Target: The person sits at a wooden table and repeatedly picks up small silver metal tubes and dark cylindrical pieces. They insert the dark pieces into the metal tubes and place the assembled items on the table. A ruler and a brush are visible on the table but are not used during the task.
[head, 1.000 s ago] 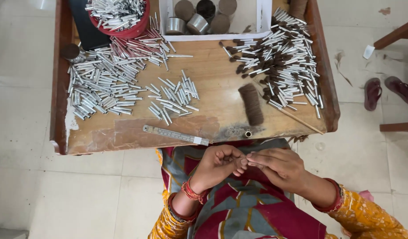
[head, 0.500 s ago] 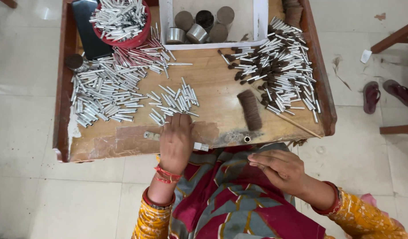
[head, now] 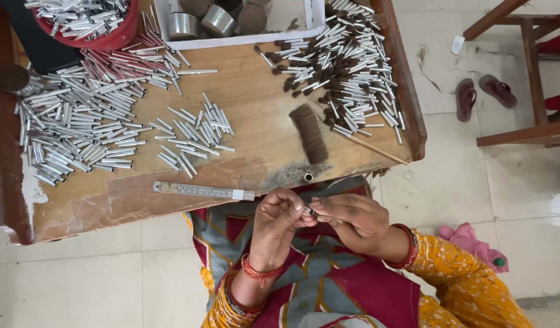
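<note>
Since half a second ago our left hand (head: 278, 226) has left the wooden table (head: 249, 103); now it meets our right hand (head: 351, 220), both pinching a small metal tube (head: 308, 211) just below the table's front edge.

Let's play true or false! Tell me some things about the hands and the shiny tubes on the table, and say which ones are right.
1. Both hands meet over the person's lap, left hand and right hand. True.
2. A small metal tube is pinched between the fingertips. True.
3. The ruler lies on the floor. False: it lies on the wooden table, near its front edge.
4. The red bowl holds sandals. False: it holds silver tubes.
5. A bundle of brown bristles lies on the table. True.
</note>
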